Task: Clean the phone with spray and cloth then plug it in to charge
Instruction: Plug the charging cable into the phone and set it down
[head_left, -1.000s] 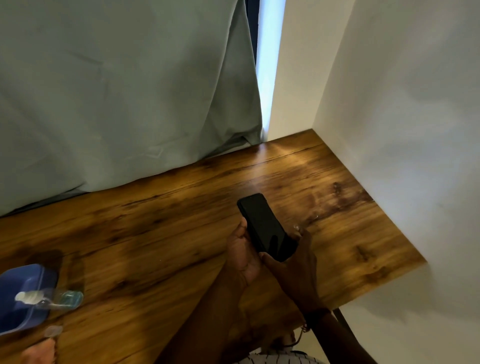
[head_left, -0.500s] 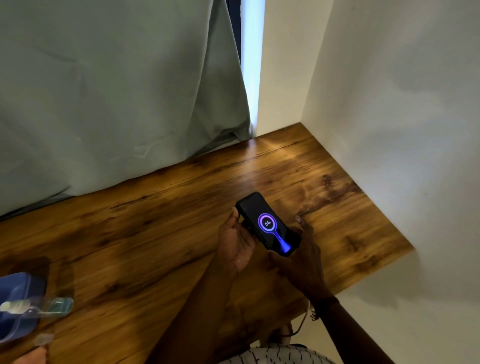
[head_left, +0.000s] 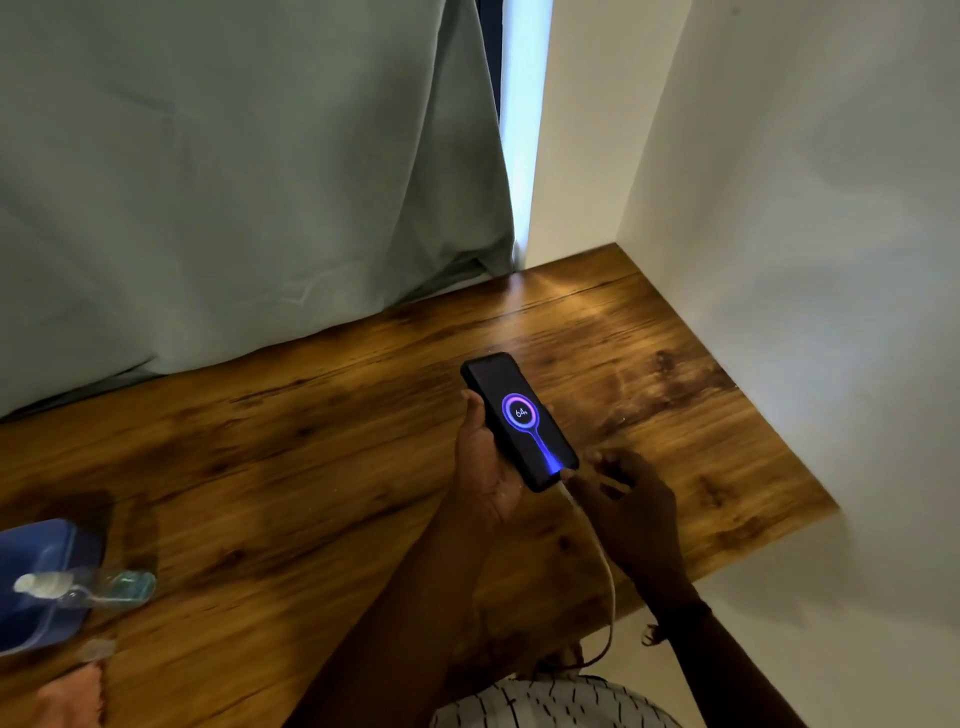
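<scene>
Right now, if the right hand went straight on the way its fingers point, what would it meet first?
Probably the phone, at its lower end where the white cable plugs in; the right hand is very close. The left hand holding it lies beyond. Depth unclear.

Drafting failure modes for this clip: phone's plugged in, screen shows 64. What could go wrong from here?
1. The cable hangs off the table edge; a snag there could yank the plug or drag the phone.
2. The phone lies in the left hand above the table, with the right hand by the plug; it might slip while being set down.
</scene>
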